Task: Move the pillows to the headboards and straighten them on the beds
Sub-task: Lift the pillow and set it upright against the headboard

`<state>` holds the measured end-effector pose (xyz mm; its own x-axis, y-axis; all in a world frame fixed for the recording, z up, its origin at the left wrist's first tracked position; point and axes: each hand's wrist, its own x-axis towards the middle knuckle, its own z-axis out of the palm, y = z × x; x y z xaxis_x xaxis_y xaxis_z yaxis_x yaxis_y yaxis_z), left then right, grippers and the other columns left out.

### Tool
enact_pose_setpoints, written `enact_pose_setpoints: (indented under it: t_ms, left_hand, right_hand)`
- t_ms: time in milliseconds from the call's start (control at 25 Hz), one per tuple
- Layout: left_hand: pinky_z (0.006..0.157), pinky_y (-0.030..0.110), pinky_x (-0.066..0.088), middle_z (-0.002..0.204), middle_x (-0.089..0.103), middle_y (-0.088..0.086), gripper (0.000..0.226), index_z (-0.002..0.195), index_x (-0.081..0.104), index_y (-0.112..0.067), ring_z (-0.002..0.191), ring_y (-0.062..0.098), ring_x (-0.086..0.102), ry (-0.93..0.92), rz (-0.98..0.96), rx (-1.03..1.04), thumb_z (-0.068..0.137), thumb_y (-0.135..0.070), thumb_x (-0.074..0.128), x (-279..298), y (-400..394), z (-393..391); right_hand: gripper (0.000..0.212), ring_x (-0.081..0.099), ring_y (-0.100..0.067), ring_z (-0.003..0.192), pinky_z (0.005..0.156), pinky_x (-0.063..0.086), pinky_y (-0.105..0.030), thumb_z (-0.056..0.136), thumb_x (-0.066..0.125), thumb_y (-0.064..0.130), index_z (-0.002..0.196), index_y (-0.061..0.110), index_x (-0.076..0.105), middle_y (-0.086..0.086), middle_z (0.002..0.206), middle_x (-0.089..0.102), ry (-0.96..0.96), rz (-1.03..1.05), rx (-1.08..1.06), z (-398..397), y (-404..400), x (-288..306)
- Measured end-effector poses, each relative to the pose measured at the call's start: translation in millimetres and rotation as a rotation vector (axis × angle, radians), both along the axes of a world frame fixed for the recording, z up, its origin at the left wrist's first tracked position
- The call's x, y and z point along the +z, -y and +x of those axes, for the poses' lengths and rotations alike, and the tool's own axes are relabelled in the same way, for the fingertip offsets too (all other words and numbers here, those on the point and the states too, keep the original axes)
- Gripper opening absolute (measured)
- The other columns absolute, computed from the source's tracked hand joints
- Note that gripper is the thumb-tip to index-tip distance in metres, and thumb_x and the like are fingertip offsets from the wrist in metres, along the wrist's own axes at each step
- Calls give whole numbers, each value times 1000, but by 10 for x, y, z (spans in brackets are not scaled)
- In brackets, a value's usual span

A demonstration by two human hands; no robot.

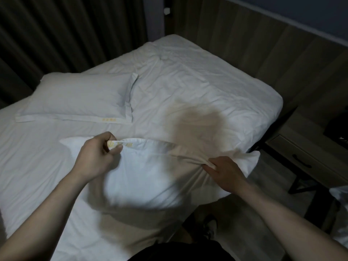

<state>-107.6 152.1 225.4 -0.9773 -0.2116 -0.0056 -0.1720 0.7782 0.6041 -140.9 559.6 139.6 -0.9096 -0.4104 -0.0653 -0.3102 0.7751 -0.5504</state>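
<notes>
A white pillow (150, 174) lies at the near edge of the bed (188, 81), slightly blurred by motion. My left hand (96, 159) pinches its upper hem, where yellow lettering shows. My right hand (224, 171) grips a bunched fold of its case near the right corner, which hangs over the bed's edge. A second white pillow (79, 98) lies flat at the left side of the bed, apart from both hands. The wooden headboard panel (263, 44) runs along the far right side of the bed.
Dark curtains (66, 31) hang behind the bed on the left. A wooden nightstand (305, 157) with a drawer stands to the right of the bed. My foot (209, 227) shows on the floor below. White fabric (340, 213) shows at the right frame edge.
</notes>
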Motion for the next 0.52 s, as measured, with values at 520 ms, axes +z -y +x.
enact_pose_setpoints:
  t_ms: [520]
  left_hand:
    - [70, 36, 50, 70, 69, 9, 13, 83, 65, -19, 74, 28, 66, -57, 59, -82, 88, -21, 77, 314, -2270, -1574]
  right_hand:
    - [40, 62, -20, 62, 61, 47, -38, 99, 61, 48, 72, 19, 64, -3, 67, 65, 200, -169, -270, -797, -2301, 593]
